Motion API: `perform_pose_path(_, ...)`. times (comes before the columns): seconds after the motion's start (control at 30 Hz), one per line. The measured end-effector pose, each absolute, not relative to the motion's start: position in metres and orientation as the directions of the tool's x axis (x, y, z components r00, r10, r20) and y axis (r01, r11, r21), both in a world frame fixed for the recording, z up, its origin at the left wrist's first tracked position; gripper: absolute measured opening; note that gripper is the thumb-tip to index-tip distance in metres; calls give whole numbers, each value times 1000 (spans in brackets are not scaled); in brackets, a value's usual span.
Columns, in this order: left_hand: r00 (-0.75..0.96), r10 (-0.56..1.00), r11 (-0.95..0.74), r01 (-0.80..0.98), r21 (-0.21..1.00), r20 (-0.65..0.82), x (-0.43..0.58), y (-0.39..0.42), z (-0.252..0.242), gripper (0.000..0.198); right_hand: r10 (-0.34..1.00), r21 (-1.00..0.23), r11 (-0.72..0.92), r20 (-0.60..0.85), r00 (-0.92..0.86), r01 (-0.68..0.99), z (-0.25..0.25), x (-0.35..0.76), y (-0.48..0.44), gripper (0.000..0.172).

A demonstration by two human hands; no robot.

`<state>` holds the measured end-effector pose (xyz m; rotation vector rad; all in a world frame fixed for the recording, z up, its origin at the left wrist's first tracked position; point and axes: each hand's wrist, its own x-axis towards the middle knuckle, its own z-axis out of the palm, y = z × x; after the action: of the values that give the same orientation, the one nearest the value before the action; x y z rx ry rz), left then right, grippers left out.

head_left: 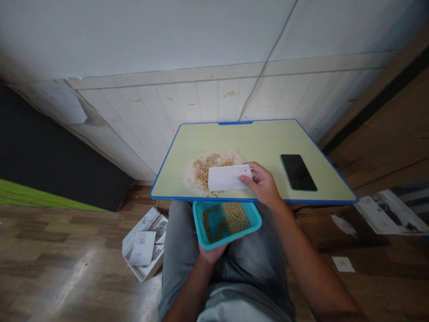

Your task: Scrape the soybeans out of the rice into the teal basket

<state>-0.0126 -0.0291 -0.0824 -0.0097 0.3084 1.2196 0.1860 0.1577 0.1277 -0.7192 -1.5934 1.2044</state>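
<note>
My right hand (pixel 263 182) pinches the right end of a flat white scraper (pixel 226 177), thumb on top. The scraper is held over the near right part of a pile of pale grains (pixel 192 176) mixed with yellow soybeans (pixel 202 167) on the table. Below the table's front edge, my left hand (pixel 213 254) supports a turquoise plastic basket (pixel 198 226) from underneath, its fingers mostly hidden. Soybeans (pixel 234 217) lie in the basket, heaped toward its right side.
A small pale-green table (pixel 264 138) with a blue rim stands against the white panelled wall. A black smartphone (pixel 298 172) lies at its right. On the floor to the left is a white box (pixel 144 250) with papers. Dark furniture (pixel 53 147) stands at the left.
</note>
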Motion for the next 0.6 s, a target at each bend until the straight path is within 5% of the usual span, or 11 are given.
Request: perform_pose_path(0.6,293,920,338,-930,147,-260,-14,-30,-69,81,868,-952,299,303,-394,-73,127,189,154,40)
